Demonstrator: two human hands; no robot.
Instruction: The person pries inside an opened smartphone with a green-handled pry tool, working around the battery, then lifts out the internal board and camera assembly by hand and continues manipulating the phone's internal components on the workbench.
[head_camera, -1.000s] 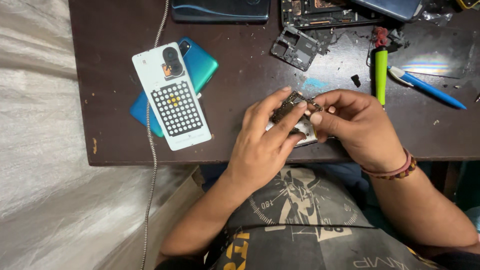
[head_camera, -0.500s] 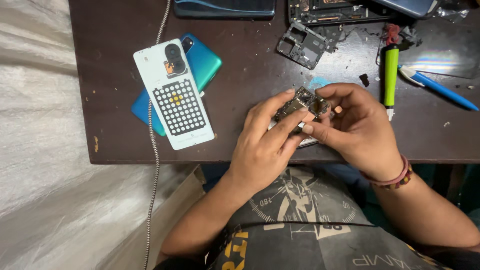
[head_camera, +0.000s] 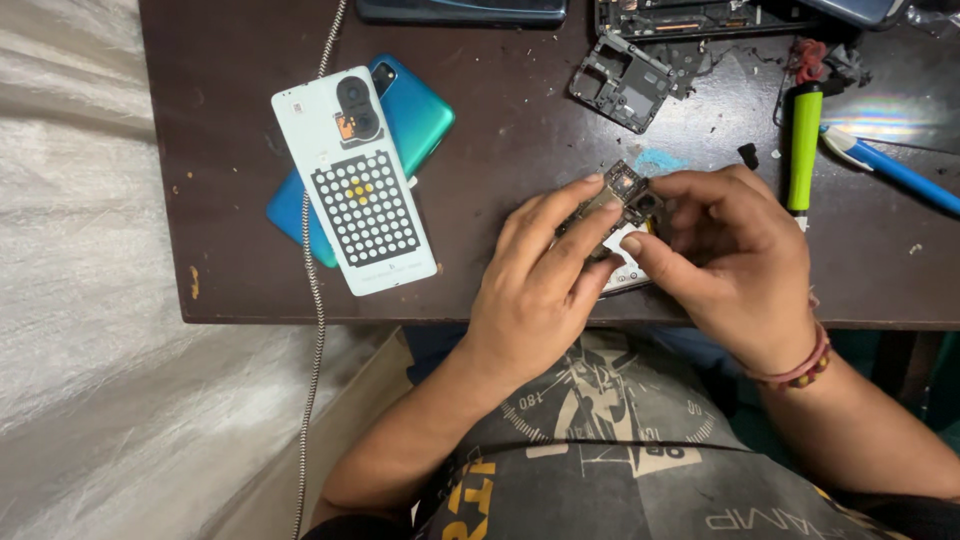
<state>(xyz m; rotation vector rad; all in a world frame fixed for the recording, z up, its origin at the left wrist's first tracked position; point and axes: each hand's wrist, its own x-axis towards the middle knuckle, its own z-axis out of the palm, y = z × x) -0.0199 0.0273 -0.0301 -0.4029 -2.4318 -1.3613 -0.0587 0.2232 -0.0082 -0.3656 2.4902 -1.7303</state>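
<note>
Left hand (head_camera: 535, 290) and right hand (head_camera: 735, 255) fingers clamp a phone circuit board (head_camera: 622, 192) above the desk (head_camera: 520, 130) near edge, centre frame; bare surface lies left of them.

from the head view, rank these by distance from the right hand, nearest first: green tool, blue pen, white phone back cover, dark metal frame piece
From the right hand:
1. green tool, just above it to the right
2. dark metal frame piece, up and to the left
3. blue pen, far right
4. white phone back cover, far left, lying on a teal phone
</note>
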